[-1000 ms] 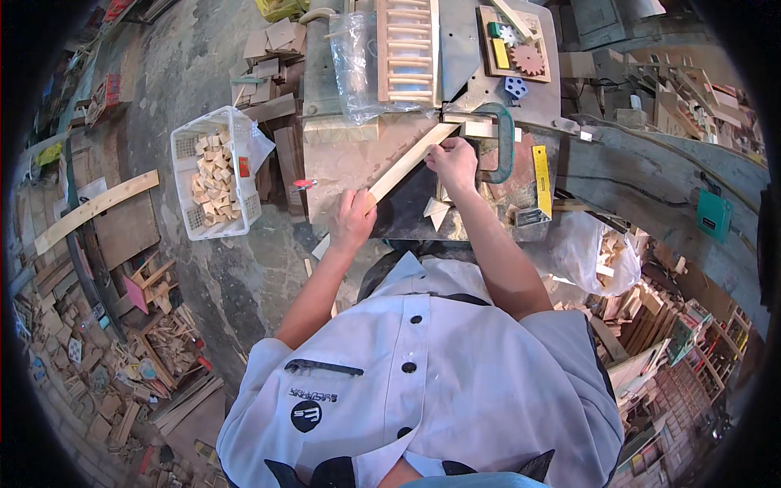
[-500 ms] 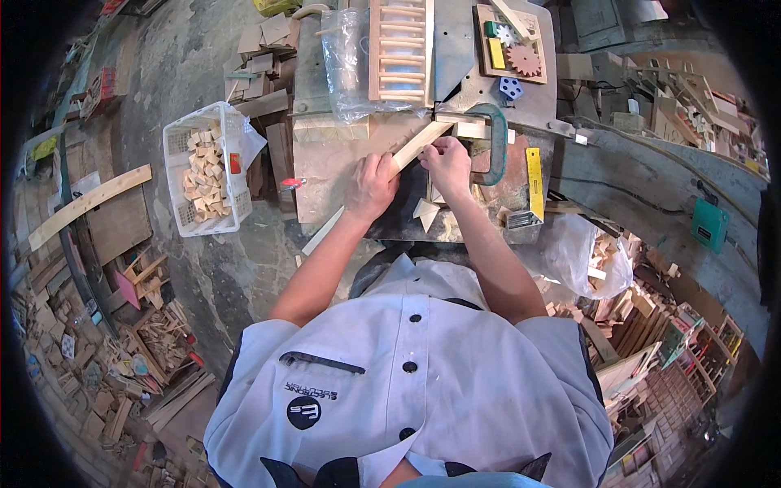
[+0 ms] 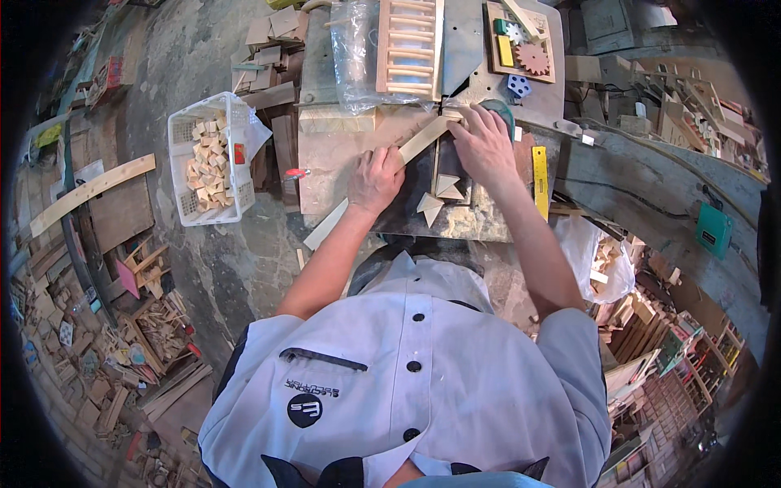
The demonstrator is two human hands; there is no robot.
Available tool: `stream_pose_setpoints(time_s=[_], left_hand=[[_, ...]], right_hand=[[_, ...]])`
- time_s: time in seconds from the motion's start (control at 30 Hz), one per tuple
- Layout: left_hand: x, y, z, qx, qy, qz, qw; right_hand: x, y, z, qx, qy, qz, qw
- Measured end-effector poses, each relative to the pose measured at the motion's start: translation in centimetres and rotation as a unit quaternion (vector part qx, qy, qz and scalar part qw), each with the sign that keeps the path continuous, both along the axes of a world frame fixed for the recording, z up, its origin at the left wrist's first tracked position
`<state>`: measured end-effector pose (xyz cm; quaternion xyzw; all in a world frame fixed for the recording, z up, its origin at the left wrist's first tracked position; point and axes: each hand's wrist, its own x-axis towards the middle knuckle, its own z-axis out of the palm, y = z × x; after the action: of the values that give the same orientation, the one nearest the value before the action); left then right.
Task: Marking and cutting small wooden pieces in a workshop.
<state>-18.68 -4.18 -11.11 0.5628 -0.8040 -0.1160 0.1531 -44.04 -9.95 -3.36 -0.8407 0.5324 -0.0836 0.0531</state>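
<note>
Strip (image 3: 421,142) — between crate (image 3: 244,177) and ruler (image 3: 540,183)

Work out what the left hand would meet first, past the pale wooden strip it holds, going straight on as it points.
Probably the pale wooden ladderlike frame with rungs: the left hand points toward its near end, though transparent plastic lies close and depth is unclear.

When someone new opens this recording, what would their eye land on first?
Probably the pale wooden strip slanting across the worktable, with the left hand gripping it and the right hand at its upper end. After that, likely the white basket of wood blocks to the left, and the pink gear at the worktable's upper right.
</note>
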Motion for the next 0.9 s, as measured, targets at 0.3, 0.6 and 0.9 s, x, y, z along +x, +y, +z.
stream_pose_setpoints(time_s=[0.3,0.6,0.9], left_hand=[[-0.2,-0.3,0.4,0.006,-0.012,-0.013,1.0],[-0.6,-3.0,-0.1,-0.013,-0.031,-0.015,0.999],[-1.3,-6.6,-0.1,-0.017,-0.039,-0.016,0.999]], right_hand=[[-2.3,-2.1,-0.9,0.074,0.108,0.078,0.988],[-2.5,-4.5,-0.8,0.08,0.115,0.054,0.989],[-3.1,-8.1,-1.7,0.075,0.12,0.033,0.989]])
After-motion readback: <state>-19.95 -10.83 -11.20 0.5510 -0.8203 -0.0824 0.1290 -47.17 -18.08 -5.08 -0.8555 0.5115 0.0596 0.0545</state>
